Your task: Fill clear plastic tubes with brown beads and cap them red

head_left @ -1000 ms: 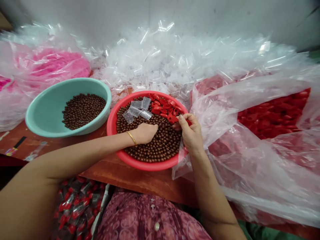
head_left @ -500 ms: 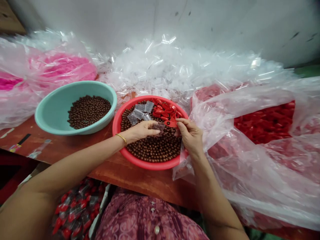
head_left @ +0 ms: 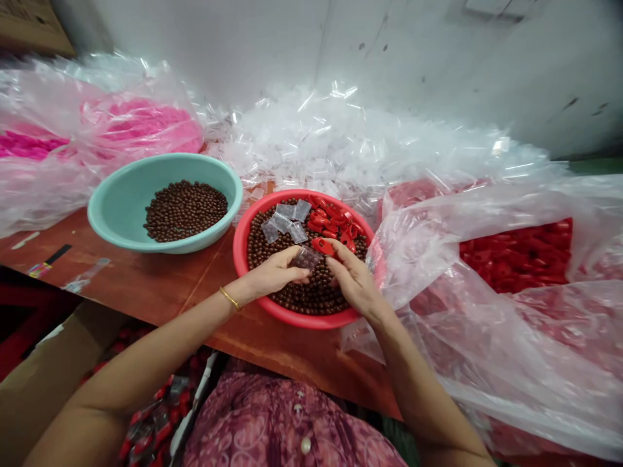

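In the head view, the left hand (head_left: pixel 275 272) is pinching a clear plastic sleeve (head_left: pixel 308 259) between its thumb and fingers, while the right hand (head_left: pixel 357 279), fingers drawn together, is gripping a red plastic piece (head_left: pixel 322 246) just beside it. Both are hovering over brown beads (head_left: pixel 311 302) in a red basin (head_left: pixel 239 243), where loose sleeves (head_left: pixel 283 222) and red pieces (head_left: pixel 335 220) are lying on top. Left of it, a teal basin (head_left: pixel 117 207) is standing on the tabletop (head_left: pixel 195 279), holding a bead heap (head_left: pixel 185 211).
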{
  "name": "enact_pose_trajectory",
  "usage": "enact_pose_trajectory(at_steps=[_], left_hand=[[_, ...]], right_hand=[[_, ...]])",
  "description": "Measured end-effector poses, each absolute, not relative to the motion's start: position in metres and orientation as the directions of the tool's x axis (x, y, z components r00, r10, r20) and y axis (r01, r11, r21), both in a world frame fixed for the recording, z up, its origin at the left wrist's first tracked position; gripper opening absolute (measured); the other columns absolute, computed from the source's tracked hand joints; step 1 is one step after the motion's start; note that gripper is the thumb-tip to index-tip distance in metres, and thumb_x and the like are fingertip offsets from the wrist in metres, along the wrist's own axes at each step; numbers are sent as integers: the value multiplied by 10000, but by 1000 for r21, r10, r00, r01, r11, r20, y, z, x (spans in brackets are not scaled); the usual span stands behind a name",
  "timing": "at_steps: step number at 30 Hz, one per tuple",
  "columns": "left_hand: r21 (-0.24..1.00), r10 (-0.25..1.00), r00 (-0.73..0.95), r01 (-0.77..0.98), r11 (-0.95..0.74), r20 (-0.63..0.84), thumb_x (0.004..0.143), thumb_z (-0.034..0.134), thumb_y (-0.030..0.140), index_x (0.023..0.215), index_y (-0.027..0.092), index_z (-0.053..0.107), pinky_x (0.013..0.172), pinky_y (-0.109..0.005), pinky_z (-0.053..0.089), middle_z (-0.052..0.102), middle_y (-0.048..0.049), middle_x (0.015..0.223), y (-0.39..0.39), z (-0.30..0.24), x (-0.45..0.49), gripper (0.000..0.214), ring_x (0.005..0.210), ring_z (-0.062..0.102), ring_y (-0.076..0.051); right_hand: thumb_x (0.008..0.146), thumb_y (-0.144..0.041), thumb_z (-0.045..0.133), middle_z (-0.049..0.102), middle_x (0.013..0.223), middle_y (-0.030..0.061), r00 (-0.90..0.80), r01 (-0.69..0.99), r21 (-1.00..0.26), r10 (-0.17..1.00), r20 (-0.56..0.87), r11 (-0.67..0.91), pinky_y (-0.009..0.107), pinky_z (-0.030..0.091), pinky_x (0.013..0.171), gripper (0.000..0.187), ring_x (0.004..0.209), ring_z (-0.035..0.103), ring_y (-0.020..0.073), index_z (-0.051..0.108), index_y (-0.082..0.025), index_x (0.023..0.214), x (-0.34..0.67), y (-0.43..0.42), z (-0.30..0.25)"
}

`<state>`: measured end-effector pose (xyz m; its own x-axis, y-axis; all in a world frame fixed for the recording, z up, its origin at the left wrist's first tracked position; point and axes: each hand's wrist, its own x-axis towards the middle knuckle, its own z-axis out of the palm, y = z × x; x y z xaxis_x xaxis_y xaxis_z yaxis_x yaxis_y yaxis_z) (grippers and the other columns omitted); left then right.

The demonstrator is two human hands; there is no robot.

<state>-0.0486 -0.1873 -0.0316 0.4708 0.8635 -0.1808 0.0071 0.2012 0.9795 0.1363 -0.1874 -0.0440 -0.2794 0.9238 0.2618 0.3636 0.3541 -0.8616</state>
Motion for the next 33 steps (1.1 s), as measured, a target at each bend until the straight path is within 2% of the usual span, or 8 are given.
enact_pose_trajectory(at_steps=[2, 4, 10, 17, 22, 27, 30, 33], left_hand=[[991, 887, 443, 60, 118, -132, 715, 530, 90, 965, 127, 536, 747, -240, 469, 574, -3, 876, -189, -34, -50, 253, 758, 536, -92], [992, 908, 414, 128, 8, -61, 705, 550, 115, 976, 124, 547, 792, -266, 461, 587, -18, 911, -190, -37, -52, 271, 817, 538, -117], [959, 904, 420, 217, -180, 75, 743, 584, 227, 1020, 124, 572, 816, -302, 462, 636, -50, 971, -192, -41, -52, 296, 875, 564, -162], [916, 935, 343, 342, -210, 86, 740, 609, 318, 915, 129, 598, 727, -280, 449, 647, -38, 868, -195, -39, -52, 258, 790, 566, -160], [856, 941, 332, 465, -226, 67, 756, 577, 328, 839, 141, 579, 643, -253, 415, 637, -16, 782, -198, -34, -51, 204, 709, 557, -144], [765, 943, 330, 599, -235, 31, 747, 556, 293, 834, 146, 574, 615, -255, 417, 646, -28, 764, -201, -30, -51, 172, 671, 557, -148], [681, 930, 366, 677, -279, 17, 734, 536, 264, 783, 157, 572, 588, -258, 409, 633, -29, 708, -203, -28, -51, 123, 630, 555, -154], [619, 900, 436, 706, -344, 3, 714, 521, 256, 737, 169, 575, 561, -262, 397, 632, -34, 677, -205, -23, -49, 105, 614, 572, -169]], right_hand=[[893, -318, 454, 638, 1185, 24, -341, 378, -829, 894, 290, 413, 344, 482, 942, 373, 1035, 612, 170, 552, -248, 1246, 130, -191, -40], [905, -317, 438, 622, 1235, 15, -378, 392, -814, 881, 283, 429, 351, 439, 1009, 385, 1130, 581, 174, 541, -251, 1270, 128, -193, -39], [917, -335, 434, 647, 1211, 12, -415, 469, -761, 872, 259, 449, 369, 474, 978, 379, 1134, 597, 204, 559, -278, 1271, 134, -193, -33], [912, -341, 440, 640, 1226, 61, -448, 552, -664, 851, 274, 504, 376, 492, 959, 403, 1092, 625, 221, 559, -223, 1279, 130, -195, -24], [929, -362, 396, 618, 1262, 16, -491, 535, -693, 845, 210, 483, 369, 494, 963, 407, 1122, 610, 216, 545, -249, 1290, 127, -196, -25], [940, -358, 341, 722, 988, 57, -542, 607, -563, 810, 223, 561, 324, 552, 713, 408, 816, 689, 206, 557, -222, 1258, 125, -199, -29], [932, -361, 331, 691, 707, 73, -609, 656, -394, 760, 228, 644, 283, 473, 526, 422, 558, 614, 177, 581, -147, 1195, 130, -201, -27], [925, -401, 335, 596, 552, 33, -683, 630, -348, 709, 177, 694, 259, 377, 468, 404, 451, 501, 129, 670, -175, 930, 137, -198, -20]])
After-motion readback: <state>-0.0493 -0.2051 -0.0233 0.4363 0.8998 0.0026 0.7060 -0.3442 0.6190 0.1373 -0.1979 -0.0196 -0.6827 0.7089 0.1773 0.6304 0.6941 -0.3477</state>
